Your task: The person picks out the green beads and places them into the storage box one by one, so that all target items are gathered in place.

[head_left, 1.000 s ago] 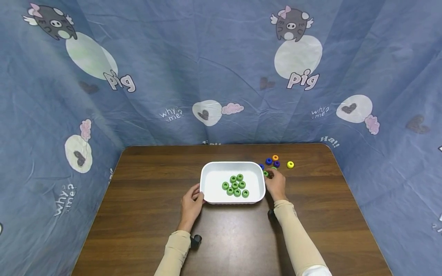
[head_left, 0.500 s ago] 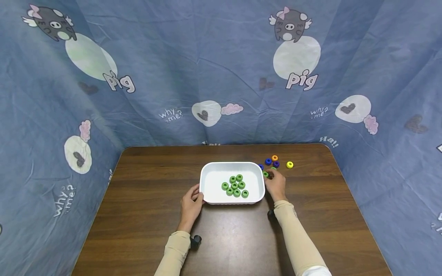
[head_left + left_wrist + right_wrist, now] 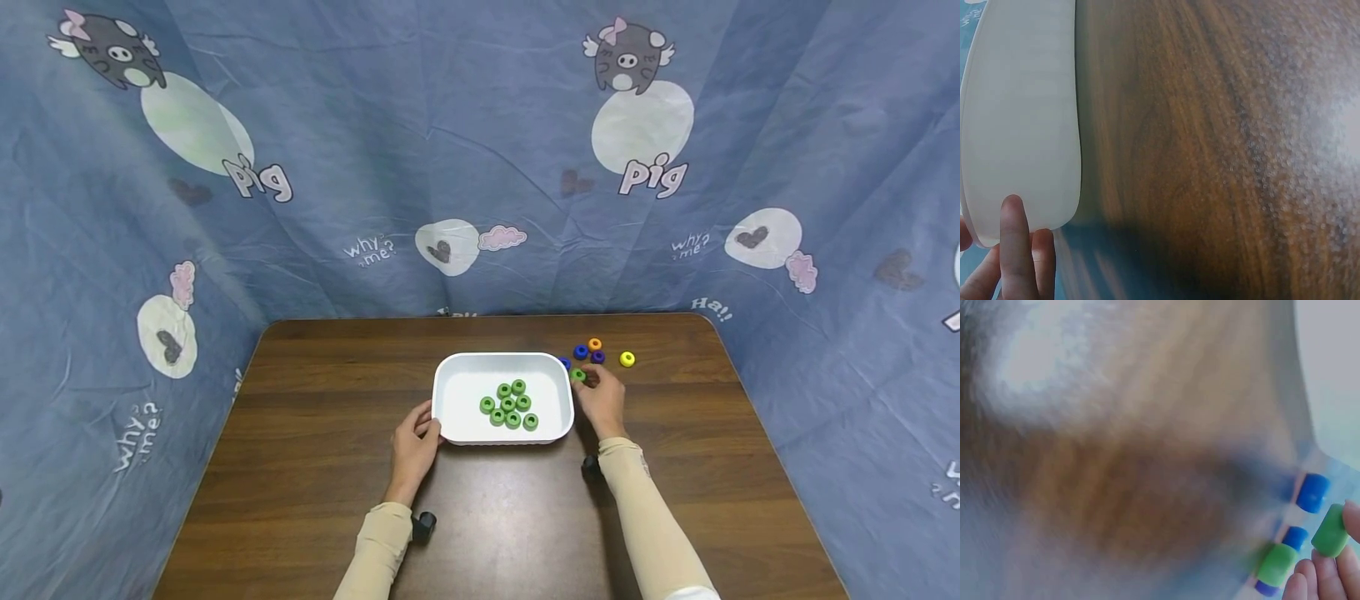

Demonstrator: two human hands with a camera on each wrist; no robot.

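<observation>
A white tray [image 3: 457,421] stands mid-table with several green ring-shaped beads [image 3: 507,404] in it. My left hand [image 3: 414,450] holds the tray's near left corner; in the left wrist view one finger [image 3: 1015,237] lies against the outer wall. Just off the tray's right side, my right hand [image 3: 602,402] pinches a green bead [image 3: 1330,531] between thumb and fingertips. Beneath it in the right wrist view lie another green bead [image 3: 1277,564], blue beads [image 3: 1313,492] and part of a purple bead [image 3: 1266,588]. That second green bead is hidden in the head view.
Behind the right hand lie an orange bead [image 3: 595,344], a purple bead [image 3: 597,357] and a blue bead [image 3: 581,352]. A yellow bead [image 3: 627,359] sits apart to the right. A blue printed curtain [image 3: 337,167] surrounds the wooden table [image 3: 315,400].
My right hand has shifted slightly right, and the pinched green bead has come up a little off the table. The left hand and tray stay in place.
</observation>
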